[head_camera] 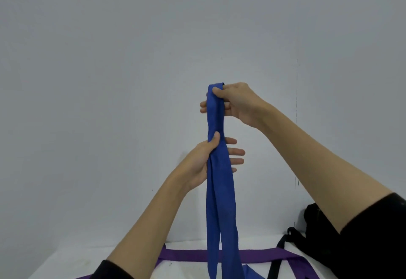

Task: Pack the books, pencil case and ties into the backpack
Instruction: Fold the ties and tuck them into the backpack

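Note:
A blue tie [220, 202] hangs doubled over in front of me, its two lengths dropping to the white table [98, 261]. My right hand [232, 103] pinches the tie's folded top between thumb and fingers. Lower down, my left hand [211, 158] holds both lengths, thumb in front and straight fingers behind. A purple tie [189, 255] lies flat across the table under the blue one. The black backpack [318, 230] sits at the right, partly hidden by my right arm, with a black strap trailing over the table. Books and pencil case are out of view.
A plain grey wall fills the background right behind the table's far edge. A thin dark vertical line [296, 103] runs down the wall at the right.

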